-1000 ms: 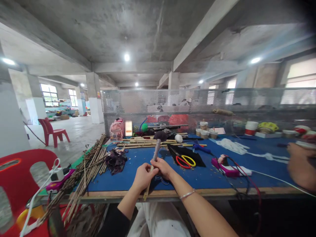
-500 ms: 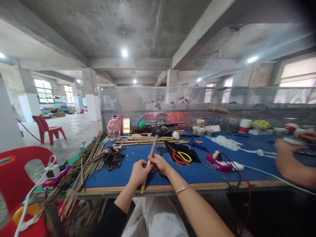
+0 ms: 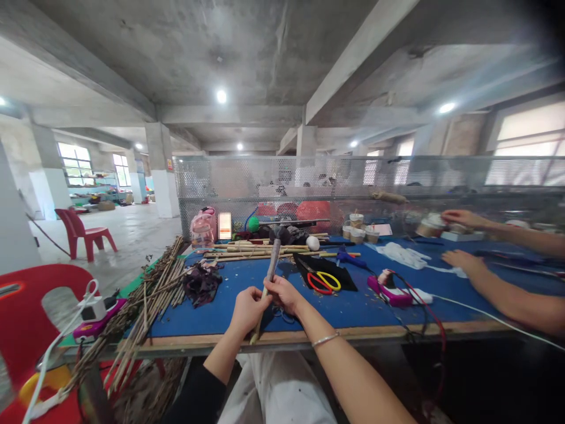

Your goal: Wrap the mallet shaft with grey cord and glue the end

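Note:
Both my hands are closed around a thin stick (image 3: 274,259), its upper part wrapped in grey and its lower end bare and tan. My left hand (image 3: 248,310) pinches it low down, while my right hand (image 3: 285,293) grips just above, fingers wrapped round it. The stick leans slightly, its top pointing away from me toward dark bundled material (image 3: 291,235). Beyond my right hand, yellow-and-red-handled scissors (image 3: 324,282) lie on a black cloth (image 3: 346,277). Dark crumpled scraps (image 3: 202,285) lie left of my hands.
Dry stalks (image 3: 154,288) overhang the blue table's (image 3: 185,324) left edge. A blue glue gun (image 3: 348,257), purple power strip (image 3: 395,292) and trailing cables are to the right. Another person's hands (image 3: 465,259) reach in at far right. Paper cups (image 3: 356,227) stand behind, before a mesh partition (image 3: 233,182).
My hands keep their hold on the stick, and its top looks less covered by the dark lump. The other person's arms have moved left, one hand now at a cup.

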`<state>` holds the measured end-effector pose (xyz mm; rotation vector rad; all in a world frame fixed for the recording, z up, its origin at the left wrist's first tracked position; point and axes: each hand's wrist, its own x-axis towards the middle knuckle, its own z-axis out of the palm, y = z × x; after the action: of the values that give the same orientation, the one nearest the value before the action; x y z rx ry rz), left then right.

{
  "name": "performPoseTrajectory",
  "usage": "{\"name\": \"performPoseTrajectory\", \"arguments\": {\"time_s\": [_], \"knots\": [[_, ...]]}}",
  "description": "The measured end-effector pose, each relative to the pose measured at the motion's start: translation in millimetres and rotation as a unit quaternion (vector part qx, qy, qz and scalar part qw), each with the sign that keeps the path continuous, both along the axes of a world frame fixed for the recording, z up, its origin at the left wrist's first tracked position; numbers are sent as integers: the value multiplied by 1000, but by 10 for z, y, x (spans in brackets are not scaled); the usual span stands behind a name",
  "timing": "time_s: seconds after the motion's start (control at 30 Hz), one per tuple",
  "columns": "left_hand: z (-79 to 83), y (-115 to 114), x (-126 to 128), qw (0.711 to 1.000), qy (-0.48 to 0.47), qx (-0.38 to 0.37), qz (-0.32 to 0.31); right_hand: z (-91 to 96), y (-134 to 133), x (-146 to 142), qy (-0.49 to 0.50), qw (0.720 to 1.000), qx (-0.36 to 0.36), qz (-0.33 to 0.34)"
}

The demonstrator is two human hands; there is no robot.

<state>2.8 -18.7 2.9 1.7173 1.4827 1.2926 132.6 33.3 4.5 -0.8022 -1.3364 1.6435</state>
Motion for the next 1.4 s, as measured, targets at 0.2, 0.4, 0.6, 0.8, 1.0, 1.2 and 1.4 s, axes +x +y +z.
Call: {"name": "performPoseTrajectory", "arguments": {"time_s": [0.2,0.4,0.6,0.8,1.0,1.2,1.4], "knots": [[-24,28,-65,991,-50,-46,-112,68,-54,29,11,999,-15,42],[26,-15,9,999,-26,-5,-41,26,-37,-1,-3,1000,-5,2],[-11,-16,-4,997,-51,-37,-34,37,-36,4,8,1000,-14,19],[-3,-22,9,999,-1,20,-49,58,-72,2,-10,999,-15,33],[23,-28,21,1000,9,7,12,35,-54,-29,-17,999,-1,33],[-16,-5,-44,998,-12,3,-58,70,-78,6,-11,998,-20,60],[35,-13,7,1000,-11,4,27,25,-35,-27,-31,999,-4,19]]}}
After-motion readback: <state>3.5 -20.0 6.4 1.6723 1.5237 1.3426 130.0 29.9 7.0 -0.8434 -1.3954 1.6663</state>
